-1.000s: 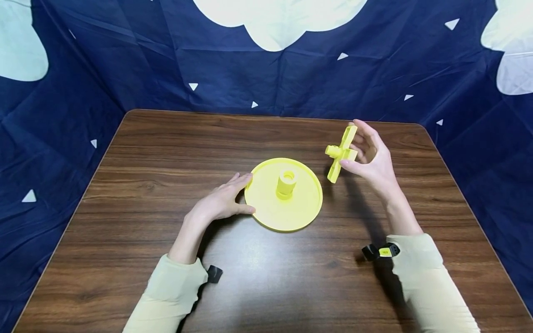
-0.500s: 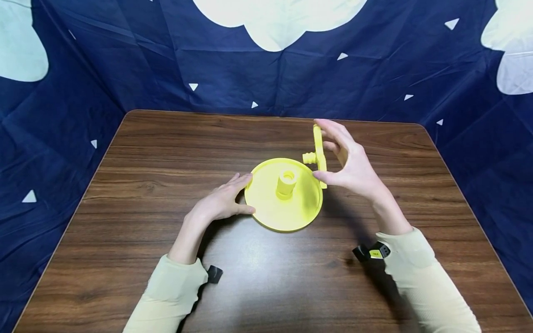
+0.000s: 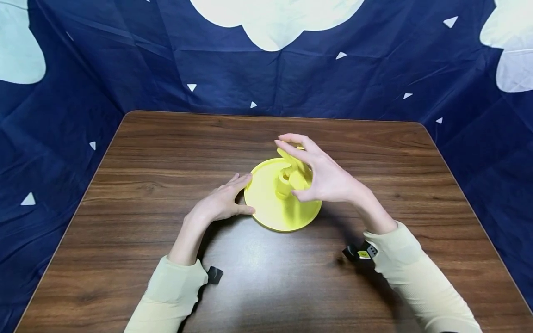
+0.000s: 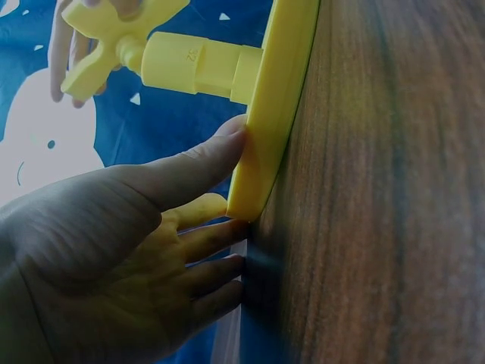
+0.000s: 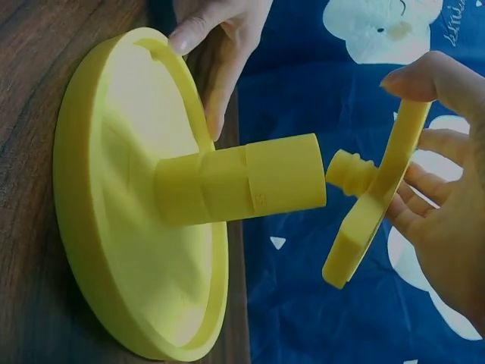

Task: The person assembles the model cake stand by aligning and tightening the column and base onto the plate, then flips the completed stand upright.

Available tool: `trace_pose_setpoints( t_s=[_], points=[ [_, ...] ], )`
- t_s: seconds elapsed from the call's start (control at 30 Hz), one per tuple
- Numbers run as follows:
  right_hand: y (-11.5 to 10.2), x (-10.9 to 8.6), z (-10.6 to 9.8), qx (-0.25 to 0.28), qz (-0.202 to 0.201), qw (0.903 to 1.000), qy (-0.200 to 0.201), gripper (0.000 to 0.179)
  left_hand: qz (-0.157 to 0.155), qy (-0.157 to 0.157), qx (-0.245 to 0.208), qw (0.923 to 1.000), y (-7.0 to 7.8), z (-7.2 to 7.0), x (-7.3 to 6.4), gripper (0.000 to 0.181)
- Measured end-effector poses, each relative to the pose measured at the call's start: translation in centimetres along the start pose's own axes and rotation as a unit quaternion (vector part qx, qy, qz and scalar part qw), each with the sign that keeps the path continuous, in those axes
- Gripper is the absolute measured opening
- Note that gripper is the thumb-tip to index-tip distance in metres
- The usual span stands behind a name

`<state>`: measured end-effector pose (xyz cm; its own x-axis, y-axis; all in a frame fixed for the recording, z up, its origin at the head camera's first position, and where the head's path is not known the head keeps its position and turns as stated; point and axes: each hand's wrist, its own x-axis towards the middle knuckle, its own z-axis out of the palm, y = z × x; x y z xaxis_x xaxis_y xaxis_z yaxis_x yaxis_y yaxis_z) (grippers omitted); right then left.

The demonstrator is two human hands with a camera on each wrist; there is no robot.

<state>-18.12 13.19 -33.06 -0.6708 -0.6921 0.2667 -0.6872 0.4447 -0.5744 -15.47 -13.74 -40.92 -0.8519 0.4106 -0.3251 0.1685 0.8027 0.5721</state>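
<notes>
A round yellow disc (image 3: 266, 213) with a raised rim lies flat on the table. From its middle rises a hollow yellow post (image 5: 242, 180). My left hand (image 3: 218, 200) rests against the disc's left edge, thumb and fingers spread and fairly straight along the rim. My right hand (image 3: 326, 178) pinches a yellow cross-shaped piece (image 5: 379, 199) by its arms, between thumb and fingers. A short ridged stub (image 5: 352, 174) on that piece points at the post's open end. The piece is tilted, with the stub right at the post's mouth in the right wrist view.
The dark wood-grain table (image 3: 137, 185) extends around the disc on all sides. Behind it hangs a navy cloth (image 3: 216, 69) with white clouds and triangles. Each sleeve cuff has a small black wrist device, such as the right one (image 3: 360, 252).
My right hand has carried the cross-shaped piece leftward from beyond the disc's right edge to over the post, turning and tilting it. The left hand and the disc have stayed in place.
</notes>
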Motion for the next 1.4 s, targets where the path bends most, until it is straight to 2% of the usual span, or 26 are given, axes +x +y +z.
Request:
trace_pose_setpoints(
  t_s=[0.27, 0.6, 0.83, 1.03, 1.27, 1.4],
  points=[
    [-0.9, 0.7, 0.6, -0.075, -0.029, 0.9954, -0.053, 0.099, 0.011, 0.011, 0.007, 0.9999, -0.1, 0.0, -0.2, 0.092],
    [-1.9, 1.2, 1.1, -0.165, -0.057, 0.9792, -0.103, 0.091, -0.004, 0.004, 0.004, 1.0, -0.1, 0.1, -0.4, 0.091],
    [-2.5, 1.5, 1.1, -0.172, -0.035, 0.9739, -0.144, 0.09, 0.0, 0.006, 0.005, 1.0, -0.2, 0.2, -0.3, 0.092],
    [-2.6, 1.6, 1.2, -0.175, -0.021, 0.9712, -0.16, 0.089, 0.003, 0.008, 0.007, 0.9999, -0.1, 0.1, -0.4, 0.092],
    [-2.2, 1.5, 1.5, -0.174, -0.015, 0.9727, -0.153, 0.084, 0.004, 0.006, 0.002, 1.0, 0.0, 0.0, -0.4, 0.092],
    [-1.6, 1.2, 1.5, -0.172, -0.012, 0.9758, -0.134, 0.089, 0.005, 0.006, 0.006, 1.0, 0.0, 0.0, -0.3, 0.092]
  ],
)
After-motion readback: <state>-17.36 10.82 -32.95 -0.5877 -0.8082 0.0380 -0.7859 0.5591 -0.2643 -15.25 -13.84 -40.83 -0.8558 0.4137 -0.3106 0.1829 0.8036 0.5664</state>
